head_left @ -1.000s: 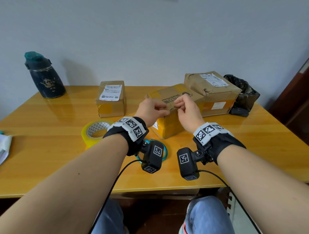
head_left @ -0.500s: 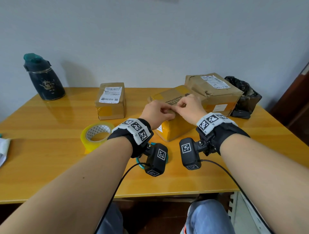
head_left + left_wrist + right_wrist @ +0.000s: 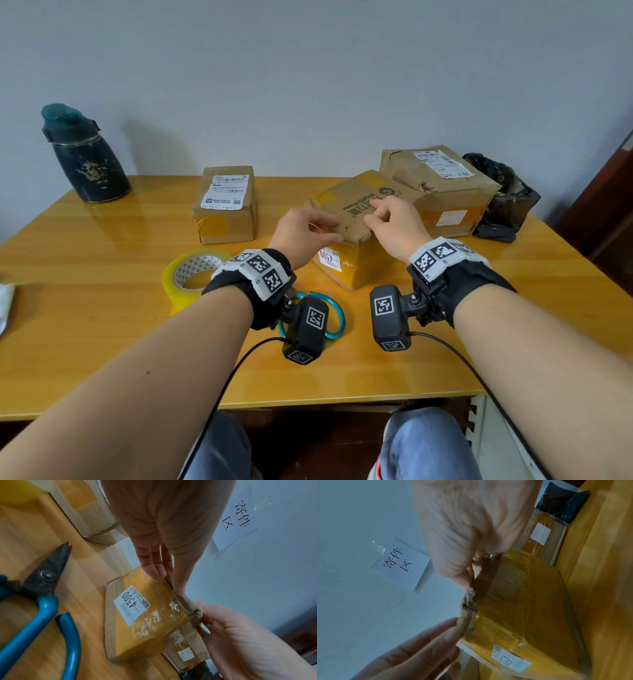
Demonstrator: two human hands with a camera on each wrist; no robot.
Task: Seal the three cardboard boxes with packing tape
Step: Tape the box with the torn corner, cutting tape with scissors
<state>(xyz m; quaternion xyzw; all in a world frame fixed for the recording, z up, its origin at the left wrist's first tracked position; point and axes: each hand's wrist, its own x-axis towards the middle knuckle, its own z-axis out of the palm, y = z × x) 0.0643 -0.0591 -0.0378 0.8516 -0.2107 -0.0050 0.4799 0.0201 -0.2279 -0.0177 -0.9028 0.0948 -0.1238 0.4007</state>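
Observation:
Three taped cardboard boxes stand on the table: a small box [image 3: 226, 205] at the left, a middle box [image 3: 356, 274] under my hands, and a large box [image 3: 442, 185] behind it on the right. My left hand [image 3: 325, 226] lies on the middle box's near top edge, fingers fairly straight, their tips touching the worn corner [image 3: 465, 622]. My right hand [image 3: 373, 216] has bent fingers on the box's top and its thumb by the near corner, pinching that edge [image 3: 479, 582]. A yellowish roll of packing tape [image 3: 193, 274] lies flat, left of my left wrist.
Blue-handled scissors [image 3: 44, 577] lie on the table [image 3: 102, 308] under my left wrist. A dark bottle [image 3: 84, 154] stands at the far left, a black bag [image 3: 503, 195] at the far right, and white paper [image 3: 5, 301] at the left edge.
My hands, which met fingertip to fingertip on top of the middle box, have drawn apart along its near top edge. The boxes and tape roll have not moved.

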